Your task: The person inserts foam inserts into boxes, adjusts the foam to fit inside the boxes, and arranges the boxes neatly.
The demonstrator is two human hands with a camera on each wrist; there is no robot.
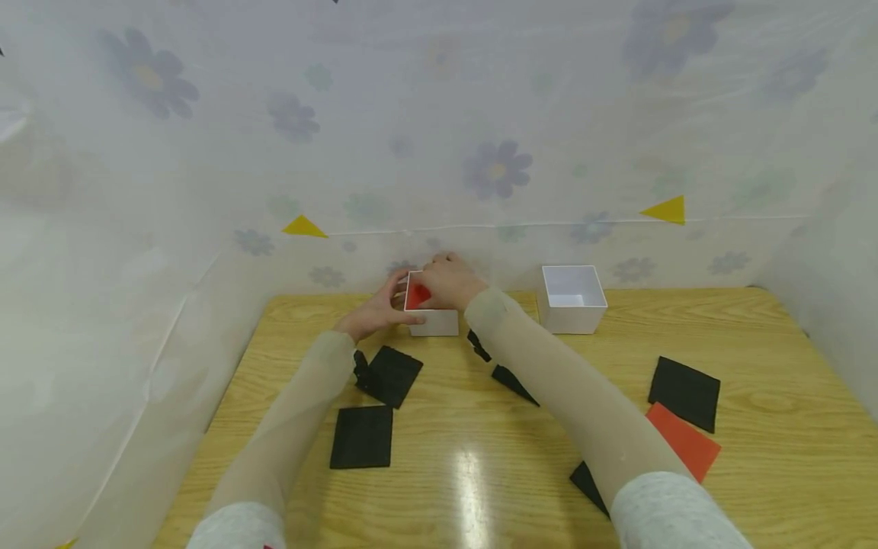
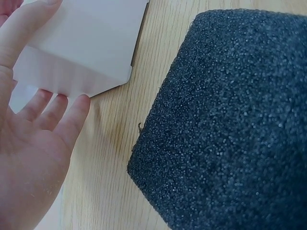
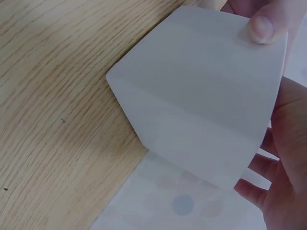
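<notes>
Hands both at the near white box (image 1: 430, 313), far side of the table (image 1: 754, 488) against the flowered sheet (image 1: 494, 168). My left hand (image 1: 373, 313) lies flat against the box's left wall, fingers (image 2: 72, 117) straight and touching, not curled. My right hand (image 1: 449, 280) comes over the top; a thumb (image 3: 261, 28) presses the outer wall, the other fingers wrap the far side. A red square (image 1: 418, 294) shows inside the box, tilted against a wall. Whether any finger pinches it, I cannot tell.

Judgement: the step in hand is seating that red square in the box while the left hand steadies it. The next move would call for pressing the piece down flat without tipping the light box.

Count, head view:
- White boxes: two; the second (image 1: 573, 299) stands apart to the right and looks bare inside.
- Red squares: two, one in the box, one (image 1: 686, 442) on the table at right.
- Black squares: six showing, some half hidden under my forearms; the nearest (image 1: 362, 436) lies by my left arm.
</notes>
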